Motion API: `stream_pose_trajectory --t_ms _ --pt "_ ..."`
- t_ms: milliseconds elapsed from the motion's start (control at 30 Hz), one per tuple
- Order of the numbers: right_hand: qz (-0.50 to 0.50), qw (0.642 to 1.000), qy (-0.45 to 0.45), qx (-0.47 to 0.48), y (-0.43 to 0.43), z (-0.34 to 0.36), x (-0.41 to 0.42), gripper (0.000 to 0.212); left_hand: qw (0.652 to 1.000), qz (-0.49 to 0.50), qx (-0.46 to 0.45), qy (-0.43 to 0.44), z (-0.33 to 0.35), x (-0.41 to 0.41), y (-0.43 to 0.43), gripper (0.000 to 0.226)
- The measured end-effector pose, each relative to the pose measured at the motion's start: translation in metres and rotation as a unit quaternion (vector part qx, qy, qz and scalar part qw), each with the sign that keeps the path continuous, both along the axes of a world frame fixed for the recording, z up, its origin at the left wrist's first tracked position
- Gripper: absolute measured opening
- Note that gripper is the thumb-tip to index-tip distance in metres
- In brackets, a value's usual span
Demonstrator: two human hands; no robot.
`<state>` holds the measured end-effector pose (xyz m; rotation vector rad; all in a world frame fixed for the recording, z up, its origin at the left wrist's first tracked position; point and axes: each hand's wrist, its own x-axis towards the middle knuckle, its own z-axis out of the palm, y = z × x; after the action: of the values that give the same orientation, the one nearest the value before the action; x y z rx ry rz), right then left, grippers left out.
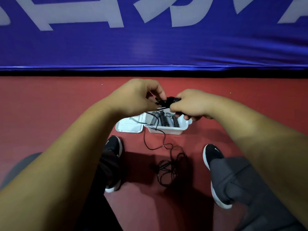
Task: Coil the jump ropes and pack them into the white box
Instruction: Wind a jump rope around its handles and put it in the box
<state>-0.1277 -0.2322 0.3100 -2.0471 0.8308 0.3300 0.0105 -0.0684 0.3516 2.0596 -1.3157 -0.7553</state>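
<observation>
Trouble is hiding in the loose part of the jump rope (169,165), which is lying in a messy heap on the red floor (50,114) between the left shoe (114,147) and the right shoe (213,155). The loops are crossing over each other, so I think a fast pull could be making a knot, or the rope could be catching on a shoe. The rope is also running up over the white box (166,130) near its front left corner, so a hard tug could be dragging or tipping the box and spilling the coiled ropes (162,119) sitting inside it. Its lid (129,126) is lying open on the floor at its left side. Both hands are working in the air, right above the box. The right hand (190,105) is curling round a black bundle (171,99), which looks like the handles, though blur is making it hard to tell. The left hand (138,97) is pinching the rope at the bundle's other end. So the gripped part is sitting between the hands, while the rest is hanging down past the box to the heap, well below the hands.
</observation>
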Motion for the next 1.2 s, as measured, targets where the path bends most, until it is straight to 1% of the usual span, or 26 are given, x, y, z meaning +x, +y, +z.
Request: stream_pose_trajectory --t_ms 67,100,167,200,233,300,367,433,467,533,567,600,667,733,800,833,867,900,967,1033,1100,1133,1200 --pt "-0.037 0.999 -0.026 -0.024 0.0 -0.002 0.002 0.022 0.999 0.03 0.028 -0.019 -0.008 -0.001 -0.003 0.026" --pt "-0.059 0.997 -0.043 -0.018 0.003 -0.003 0.003 0.021 0.998 0.044 0.047 -0.028 -0.013 -0.001 -0.005 0.023" --pt "-0.1 0.992 -0.077 0.018 0.008 -0.004 0.006 0.021 0.993 0.06 0.092 -0.039 -0.024 -0.002 -0.008 0.016" --pt "-0.114 0.988 -0.092 0.042 0.01 -0.004 0.008 0.021 0.991 0.068 0.106 -0.042 -0.029 -0.003 -0.01 0.022" --pt "-0.125 0.984 -0.107 0.067 0.011 -0.004 0.008 0.022 0.989 0.08 0.116 -0.035 -0.032 -0.004 -0.011 0.028" --pt "-0.137 0.974 -0.135 0.117 0.012 -0.002 0.009 0.021 0.986 0.122 0.115 0.022 -0.035 -0.006 -0.014 0.023" --pt "-0.147 0.961 -0.167 0.167 0.013 0.0 0.009 0.02 0.98 0.164 0.091 0.069 -0.035 -0.007 -0.018 0.022" --pt "-0.165 0.941 -0.203 0.212 0.013 0.003 0.009 0.032 0.979 0.182 0.06 0.07 -0.031 -0.006 -0.02 0.03" --pt "-0.18 0.932 -0.217 0.23 0.013 0.004 0.009 0.042 0.982 0.178 0.044 0.047 -0.029 -0.004 -0.021 0.032" --pt "-0.217 0.916 -0.225 0.252 0.01 0.005 0.01 0.061 0.99 0.14 0.016 -0.019 -0.026 0.002 -0.021 0.034" --pt "-0.235 0.91 -0.223 0.258 0.009 0.005 0.01 0.068 0.993 0.115 0.008 -0.033 -0.023 0.003 -0.019 0.033" --pt "-0.248 0.906 -0.221 0.261 0.007 0.005 0.01 0.071 0.996 0.09 -0.001 -0.029 -0.021 0.004 -0.018 0.031" --pt "-0.259 0.901 -0.217 0.272 0.002 0.004 0.009 0.066 0.998 0.05 -0.024 0.017 -0.017 0.005 -0.016 0.029" --pt "-0.263 0.899 -0.211 0.279 -0.002 0.004 0.009 0.057 0.994 0.023 -0.032 0.102 -0.013 0.005 -0.014 0.03" --pt "-0.26 0.904 -0.206 0.269 -0.005 0.005 0.008 0.053 0.982 0.02 -0.033 0.183 -0.012 0.006 -0.012 0.033" --pt "-0.258 0.906 -0.208 0.264 -0.007 0.005 0.008 0.052 0.978 0.015 -0.035 0.206 -0.012 0.006 -0.011 0.032" --pt "-0.256 0.906 -0.212 0.262 -0.007 0.006 0.008 0.051 0.977 0.005 -0.035 0.21 -0.012 0.007 -0.01 0.03" --pt "-0.256 0.904 -0.22 0.263 -0.007 0.008 0.007 0.048 0.979 -0.007 -0.033 0.203 -0.012 0.008 -0.009 0.026" --pt "-0.256 0.896 -0.238 0.274 -0.005 0.01 0.008 0.039 0.987 -0.017 -0.016 0.158 -0.013 0.01 -0.007 0.018" --pt "-0.241 0.895 -0.249 0.28 -0.003 0.012 0.007 0.031 0.995 -0.001 0.004 0.101 -0.015 0.012 -0.007 0.012" --pt "-0.221 0.9 -0.249 0.281 -0.001 0.013 0.007 0.029 0.997 0.016 0.019 0.066 -0.017 0.013 -0.008 0.008" --pt "-0.212 0.902 -0.248 0.282 0.001 0.013 0.006 0.029 0.999 0.016 0.028 0.043 -0.019 0.013 -0.009 0.007" --pt "-0.201 0.905 -0.243 0.286 0.004 0.013 0.005 0.03 0.998 0.007 0.05 -0.03 -0.022 0.013 -0.011 0.019"
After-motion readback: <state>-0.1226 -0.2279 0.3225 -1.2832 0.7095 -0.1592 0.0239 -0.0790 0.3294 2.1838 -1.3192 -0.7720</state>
